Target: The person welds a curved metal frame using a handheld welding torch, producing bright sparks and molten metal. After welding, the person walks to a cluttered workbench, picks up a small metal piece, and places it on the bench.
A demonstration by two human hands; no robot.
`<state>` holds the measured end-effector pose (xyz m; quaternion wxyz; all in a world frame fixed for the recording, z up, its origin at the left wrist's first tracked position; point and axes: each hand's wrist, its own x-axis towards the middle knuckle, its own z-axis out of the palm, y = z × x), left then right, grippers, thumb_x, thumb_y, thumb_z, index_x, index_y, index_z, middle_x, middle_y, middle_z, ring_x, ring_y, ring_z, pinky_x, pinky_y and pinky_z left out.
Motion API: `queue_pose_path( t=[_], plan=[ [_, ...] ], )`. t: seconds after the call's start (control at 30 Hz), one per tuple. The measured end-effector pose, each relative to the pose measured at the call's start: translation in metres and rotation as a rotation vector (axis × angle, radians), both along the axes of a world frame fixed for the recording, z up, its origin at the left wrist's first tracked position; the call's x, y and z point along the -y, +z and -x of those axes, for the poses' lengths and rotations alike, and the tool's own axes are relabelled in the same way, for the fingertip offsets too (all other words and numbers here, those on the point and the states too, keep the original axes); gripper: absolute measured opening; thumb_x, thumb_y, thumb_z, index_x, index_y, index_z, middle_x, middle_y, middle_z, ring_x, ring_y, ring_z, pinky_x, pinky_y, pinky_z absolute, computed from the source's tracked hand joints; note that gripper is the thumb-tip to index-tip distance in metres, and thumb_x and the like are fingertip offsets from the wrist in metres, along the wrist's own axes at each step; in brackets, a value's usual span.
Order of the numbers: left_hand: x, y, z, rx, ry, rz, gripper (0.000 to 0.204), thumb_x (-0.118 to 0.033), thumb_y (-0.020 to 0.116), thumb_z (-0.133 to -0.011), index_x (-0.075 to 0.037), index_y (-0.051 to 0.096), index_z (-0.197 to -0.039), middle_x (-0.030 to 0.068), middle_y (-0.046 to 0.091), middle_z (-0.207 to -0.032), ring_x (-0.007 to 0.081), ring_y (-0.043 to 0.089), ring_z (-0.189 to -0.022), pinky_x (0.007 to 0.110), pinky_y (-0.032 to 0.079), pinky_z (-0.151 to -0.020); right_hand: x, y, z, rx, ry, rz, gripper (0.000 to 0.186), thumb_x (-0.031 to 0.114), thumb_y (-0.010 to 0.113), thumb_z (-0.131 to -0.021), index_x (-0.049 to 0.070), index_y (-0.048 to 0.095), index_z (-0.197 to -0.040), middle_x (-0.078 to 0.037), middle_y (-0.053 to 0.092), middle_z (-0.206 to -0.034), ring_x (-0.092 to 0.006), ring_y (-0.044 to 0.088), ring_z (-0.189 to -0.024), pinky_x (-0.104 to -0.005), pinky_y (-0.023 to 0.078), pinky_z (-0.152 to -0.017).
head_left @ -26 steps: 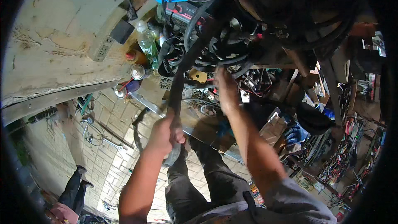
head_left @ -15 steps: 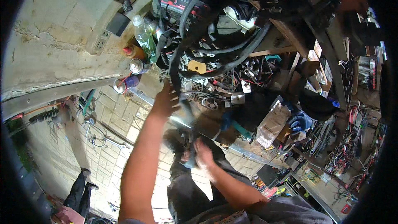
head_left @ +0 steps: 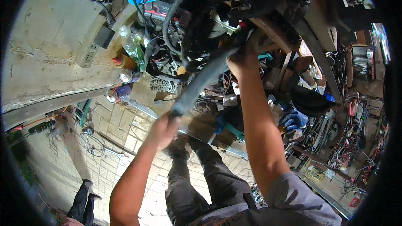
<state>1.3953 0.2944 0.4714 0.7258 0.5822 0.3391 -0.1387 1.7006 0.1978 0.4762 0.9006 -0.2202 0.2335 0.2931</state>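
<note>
A long, thick, dark grey strip or hose (head_left: pixel 201 81), blurred by motion, slants across the cluttered bench; I cannot make out exactly what it is. My left hand (head_left: pixel 164 130) is closed round its lower, near end, just off the bench's front edge. At its upper, far end is my right hand (head_left: pixel 239 65), reaching over the bench with fingers closed, partly hidden behind the hand. Beneath the hose lie thick black cables (head_left: pixel 169 29) and small loose metal parts.
On the left of the bench stand a clear plastic bottle (head_left: pixel 133 48), an orange-brown bottle (head_left: pixel 124 62) and two spray cans, one of them blue (head_left: pixel 119 93). A red-fronted device (head_left: pixel 165 11) sits behind. Blue gloves (head_left: pixel 294 119) lie right. Another person's legs (head_left: pixel 81 203) show lower left.
My right hand has gone from low by my legs up and far right over the bench. My left hand has dropped nearer. The hanging hose now slants between them.
</note>
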Motion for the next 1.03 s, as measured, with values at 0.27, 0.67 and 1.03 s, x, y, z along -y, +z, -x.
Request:
queue_pose_path(
  t=[0.27, 0.67, 1.03],
  plan=[
    [-0.050, 0.065, -0.210, 0.222, 0.212, 0.387, 0.036, -0.042, 0.053, -0.092, -0.006, 0.057, -0.091, -0.0010, 0.054, -0.065, 0.0164, 0.048, -0.051, 0.031, 0.040, -0.048, 0.027, 0.007, 0.164, 1.060, 1.110, 0.728, 0.055, 0.023, 0.067, -0.085, 0.000, 0.045, -0.130, -0.015, 0.051, -0.129, -0.0215, 0.044, -0.123, -0.0358, 0.031, -0.105],
    [-0.030, 0.006, -0.140, 0.226, -0.181, -0.471, 0.067, -0.052, 0.061, -0.085, -0.004, 0.045, -0.129, 0.0168, 0.059, -0.115, 0.0311, 0.054, -0.112, 0.035, 0.040, -0.095, -0.074, 0.015, -0.037, 0.243, 0.479, 0.249, 0.016, 0.025, 0.057, -0.087, 0.009, 0.056, -0.090, -0.009, 0.055, -0.076, -0.0230, 0.053, -0.070, -0.0385, 0.045, -0.063],
    [-0.057, 0.046, -0.226, 0.547, 0.223, -0.447, 0.040, -0.037, 0.049, -0.094, 0.002, 0.055, -0.101, 0.0103, 0.060, -0.076, 0.0182, 0.053, -0.067, 0.035, 0.043, -0.064, -0.005, 0.029, 0.001, 1.167, 0.796, 1.130, 0.067, 0.037, 0.063, -0.088, 0.007, 0.035, -0.141, -0.020, 0.050, -0.132, -0.0282, 0.047, -0.125, -0.0401, 0.035, -0.104]
  ],
)
